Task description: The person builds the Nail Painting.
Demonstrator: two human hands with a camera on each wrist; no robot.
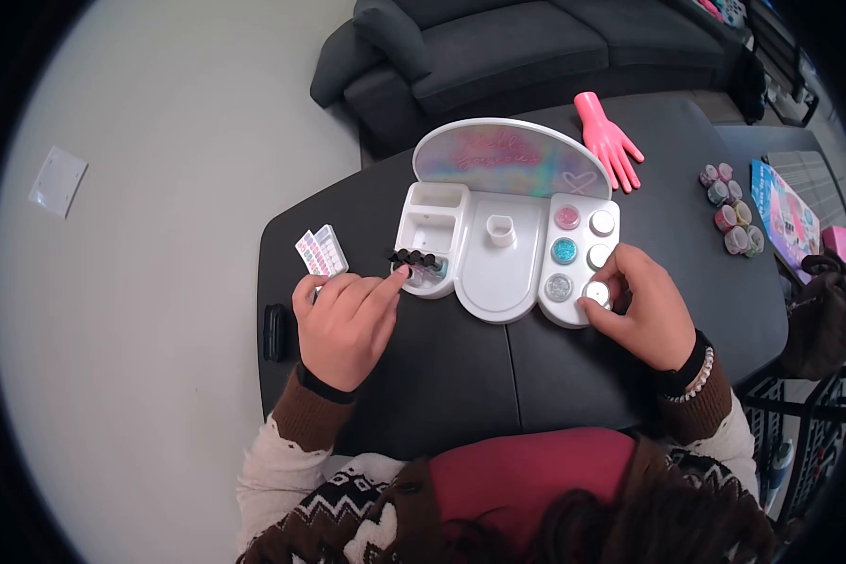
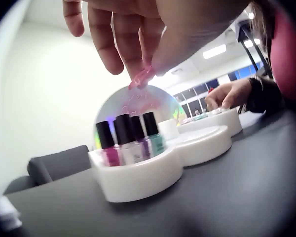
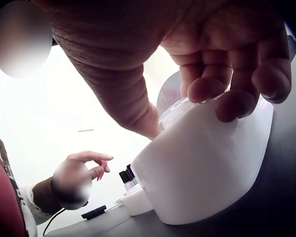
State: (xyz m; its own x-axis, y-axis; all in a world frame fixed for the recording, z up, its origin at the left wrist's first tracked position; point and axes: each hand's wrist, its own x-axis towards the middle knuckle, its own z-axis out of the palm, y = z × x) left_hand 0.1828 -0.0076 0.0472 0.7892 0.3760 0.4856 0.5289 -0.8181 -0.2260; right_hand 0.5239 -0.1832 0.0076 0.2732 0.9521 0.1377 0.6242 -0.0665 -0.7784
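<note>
My left hand (image 1: 346, 315) is beside the white tabletop stand (image 1: 498, 301), near several black-capped nail polish bottles (image 2: 133, 148) in its left section. Its thumb and fingers pinch a small glossy pink piece (image 2: 142, 78), held above the caps in the left wrist view; I cannot tell what it is. With thumb and fingers, my right hand (image 1: 650, 305) grips a round white-topped pot (image 1: 596, 296) at the near right corner of the stand. Beside it sit pots of silver glitter (image 1: 559, 287), teal glitter (image 1: 564, 251) and pink glitter (image 1: 567, 216).
An iridescent backboard (image 1: 508, 155) rises behind the stand. A pink model hand (image 1: 607, 141) lies behind it. Printed cards (image 1: 321, 249) and a black case (image 1: 274, 332) are at the left; several small tubs (image 1: 731, 211) and a colourful box (image 1: 785, 216) are at the right.
</note>
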